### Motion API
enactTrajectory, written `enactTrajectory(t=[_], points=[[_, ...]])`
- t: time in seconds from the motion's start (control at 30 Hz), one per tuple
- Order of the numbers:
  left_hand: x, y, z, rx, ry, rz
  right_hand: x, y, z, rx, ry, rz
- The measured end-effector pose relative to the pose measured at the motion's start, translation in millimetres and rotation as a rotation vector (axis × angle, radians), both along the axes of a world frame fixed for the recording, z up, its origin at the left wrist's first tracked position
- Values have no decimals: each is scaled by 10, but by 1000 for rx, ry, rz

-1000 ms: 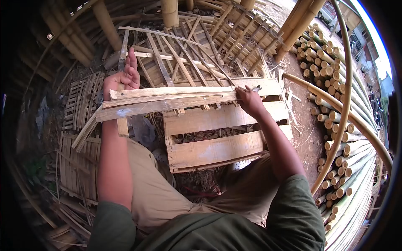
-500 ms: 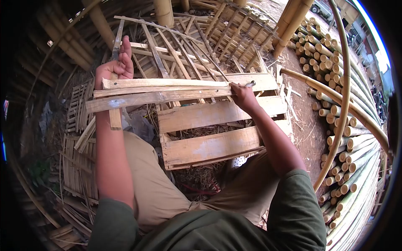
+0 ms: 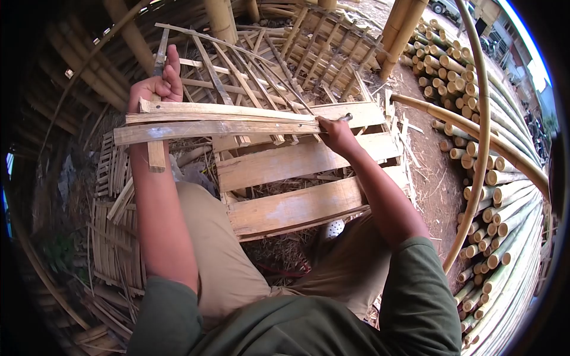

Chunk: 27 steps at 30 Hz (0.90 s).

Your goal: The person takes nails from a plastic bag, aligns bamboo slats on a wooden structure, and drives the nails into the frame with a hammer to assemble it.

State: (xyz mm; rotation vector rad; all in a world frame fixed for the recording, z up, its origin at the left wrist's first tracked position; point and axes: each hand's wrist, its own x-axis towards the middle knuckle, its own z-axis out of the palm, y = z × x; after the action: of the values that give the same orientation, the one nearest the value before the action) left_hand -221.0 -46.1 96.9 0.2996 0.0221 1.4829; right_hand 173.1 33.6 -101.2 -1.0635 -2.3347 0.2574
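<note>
In front of me is a lattice of nailed bamboo slats (image 3: 219,113), raised over a low plank bench and tilted away. My left hand (image 3: 160,86) is at its left side, closed around a crossing slat (image 3: 156,155), with the index finger pointing up. My right hand (image 3: 338,133) is closed at the right end of the near slats. A metal tool end (image 3: 348,117), possibly a hammer head, sticks out by that fist; its handle is hidden. Dark nail heads show on the near slat (image 3: 172,132).
The plank bench (image 3: 291,210) stands before my knees, with gaps between its boards. Another slatted panel (image 3: 332,50) lies behind. Bamboo posts (image 3: 221,21) rise at the back. Cut bamboo poles (image 3: 493,207) are stacked at right, past a curved pole (image 3: 487,118). More slats (image 3: 116,237) lie at left.
Both hands and the lattice appear slightly farther left and up in view; the background has shifted too, so the head has turned a little. Both grips look the same.
</note>
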Motion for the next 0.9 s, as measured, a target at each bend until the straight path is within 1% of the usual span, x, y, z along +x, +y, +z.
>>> enactTrajectory(t=[0.07, 0.17, 0.23, 0.27, 0.33, 0.43, 0.47, 0.57, 0.6, 0.63, 0.7, 0.73, 0.77, 0.8, 0.83, 0.9], points=[[63, 15, 33, 34, 72, 89, 19, 26, -6, -21, 13, -2], [51, 74, 43, 31, 41, 84, 27, 70, -7, 3, -50, 12], [-107, 126, -60, 20, 48, 66, 9, 64, 52, -94, -128, -35], [-156, 132, -89, 11, 60, 45, 22, 86, 17, -94, -129, -32], [-245, 86, -179, 9, 68, 32, 53, 134, -54, 123, -93, 63], [-279, -53, -240, -43, 246, 108, 81, 138, -70, 68, -143, 8], [-281, -117, -230, -46, 246, 108, 80, 136, -80, 65, -142, 8], [-312, -254, -241, -137, 863, 191, 77, 139, -112, 61, -183, -6], [-337, -289, -269, -140, 864, 191, 71, 138, -131, 108, -207, 31], [-358, -333, -287, -184, 953, 180, 66, 140, -144, 155, -232, 67], [-386, -413, -332, -240, 1133, 164, 58, 188, -211, 153, -238, 85], [-449, -422, -385, -242, 1132, 165, 57, 211, -240, 154, -244, 102], [-549, -425, -462, -287, 1152, 96, 49, 207, -190, 151, -245, 107], [-636, -442, -541, -330, 1173, 30, 36, 193, -103, 94, -276, 102], [-704, -478, -629, -370, 1121, 1, 4, 176, -35, 37, -306, 97], [-825, -543, -841, -392, 1123, -20, -11, 201, -39, 61, -340, 106]])
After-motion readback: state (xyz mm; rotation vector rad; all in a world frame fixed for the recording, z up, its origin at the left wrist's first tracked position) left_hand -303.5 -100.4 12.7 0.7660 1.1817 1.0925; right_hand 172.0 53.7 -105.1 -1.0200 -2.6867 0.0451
